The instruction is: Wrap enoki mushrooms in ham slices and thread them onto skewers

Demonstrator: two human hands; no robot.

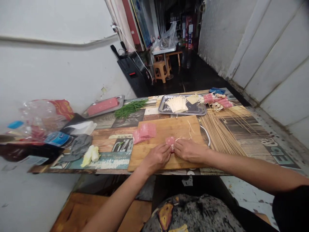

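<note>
1. The left hand (pixel 158 158) and right hand (pixel 188 149) work close together, fingertips closed from either side on a pink slice (pixel 170 140) over the cutting board (pixel 147 158).
2. That slice looks light, soft, moist and probably slippery; it may tear if pulled. Best held by both side edges, with light, even finger pressure.
3. At ten o'clock from the hands, stacked slices (pixel 146 131): likely clingy, best peeled from a corner.
4. At twelve, mushrooms (pixel 177 104): light, brittle strands, better lifted as a bunch.
5. Towards two to three, thin, stiff skewers (pixel 222 135).
</note>
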